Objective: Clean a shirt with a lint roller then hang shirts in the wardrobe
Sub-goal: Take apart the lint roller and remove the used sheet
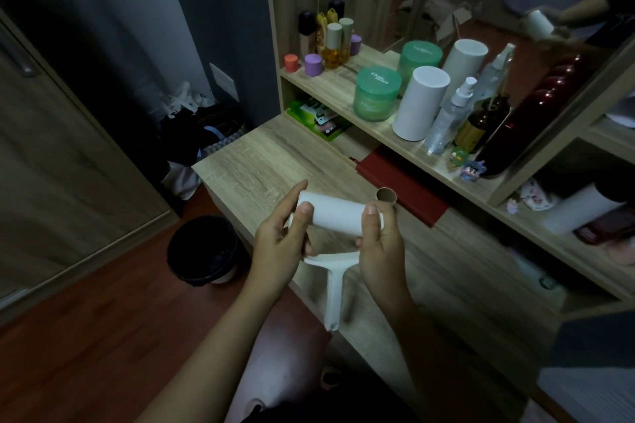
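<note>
**Getting the Lint Roller Ready**

From the head camera: holding the lint roller (pixel 338 220) just above the desk (pixel 261 161), near its front edge. Gripping one end of the white roll with the left hand (pixel 281 240), fingers curled round it. Pinching the other end with the right hand (pixel 379 247). Probably fitting a fresh roll, given the bare cardboard tube (pixel 386 196) on the desk just behind. Letting the handle (pixel 335 292) hang down, free. No shirt in sight.
</note>
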Demonstrator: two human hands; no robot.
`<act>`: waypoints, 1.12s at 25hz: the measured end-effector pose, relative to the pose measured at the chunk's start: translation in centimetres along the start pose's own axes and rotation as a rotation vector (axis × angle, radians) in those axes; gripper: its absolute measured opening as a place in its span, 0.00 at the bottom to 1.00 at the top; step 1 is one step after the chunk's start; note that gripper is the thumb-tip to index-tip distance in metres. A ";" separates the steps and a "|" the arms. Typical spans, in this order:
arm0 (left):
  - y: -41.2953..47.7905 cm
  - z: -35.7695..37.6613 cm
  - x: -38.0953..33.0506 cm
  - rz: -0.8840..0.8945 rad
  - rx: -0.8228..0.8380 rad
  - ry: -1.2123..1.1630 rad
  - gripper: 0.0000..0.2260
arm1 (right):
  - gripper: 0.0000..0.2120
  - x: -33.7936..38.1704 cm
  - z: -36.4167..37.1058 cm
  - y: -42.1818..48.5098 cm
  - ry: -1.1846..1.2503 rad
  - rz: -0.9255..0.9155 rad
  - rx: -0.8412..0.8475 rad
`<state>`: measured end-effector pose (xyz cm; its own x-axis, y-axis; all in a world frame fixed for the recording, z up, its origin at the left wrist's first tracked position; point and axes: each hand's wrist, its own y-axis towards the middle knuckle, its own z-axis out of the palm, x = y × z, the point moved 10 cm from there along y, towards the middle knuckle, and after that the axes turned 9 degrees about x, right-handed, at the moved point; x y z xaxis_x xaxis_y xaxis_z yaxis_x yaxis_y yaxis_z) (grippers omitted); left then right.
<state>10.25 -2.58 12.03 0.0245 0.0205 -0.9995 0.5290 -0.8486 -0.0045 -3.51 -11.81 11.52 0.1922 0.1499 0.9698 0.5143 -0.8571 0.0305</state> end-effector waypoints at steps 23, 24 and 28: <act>-0.7 0.0 4.8 -0.240 -0.159 -0.516 0.21 | 0.15 -1.2 0.5 1.2 0.037 0.011 0.167; -0.6 0.0 5.1 -0.255 -0.166 -0.532 0.20 | 0.16 -1.4 0.4 1.3 0.031 0.013 0.163; -0.3 -0.5 5.9 -0.290 -0.194 -0.555 0.13 | 0.15 -1.8 0.1 1.8 0.019 0.003 0.157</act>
<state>10.65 -1.93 6.12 -0.5561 -0.0861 -0.8267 0.5932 -0.7377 -0.3222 -2.87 -13.57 9.77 0.1789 0.1368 0.9743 0.6387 -0.7694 -0.0092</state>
